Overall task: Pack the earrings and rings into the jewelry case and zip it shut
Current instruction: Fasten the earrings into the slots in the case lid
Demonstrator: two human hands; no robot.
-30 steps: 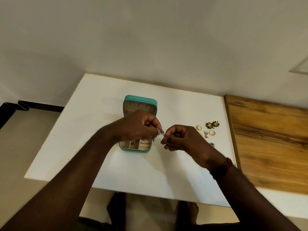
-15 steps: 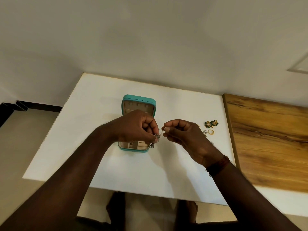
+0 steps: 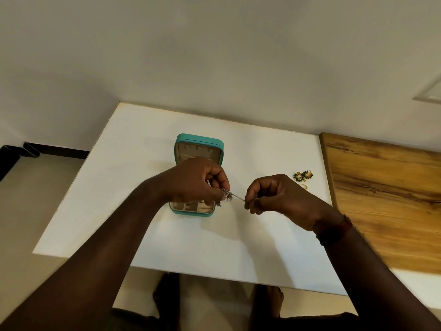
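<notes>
Left hand [image 3: 195, 182] hangs over the open jewelry case [image 3: 200, 141], its fingers curled and its thumb and forefinger pinching the dangling body of a silver earring [image 3: 228, 195]. Right hand [image 3: 276, 194] is just beside it, apart from it by a small gap, fingers also curled, and it pinches the far end of a thin silver strand that runs from the same earring; this may be the earring's hook or a short chain, but it is too fine to tell. The earring sits in the air between the two hands, above the right front corner of the case.

The case is teal, stands on the white table [image 3: 143, 187] with its lid upright at the back, and shows pale compartments in its base, partly hidden by the left hand. To the right, beyond the right hand, a pair of green and gold earrings [image 3: 303, 175] lies on the table, with a gold ring [image 3: 304, 186] just in front of them, half covered by the hand. A dark band [image 3: 334, 229] circles the right wrist. A wooden board [image 3: 381, 199] adjoins the table's right edge.
</notes>
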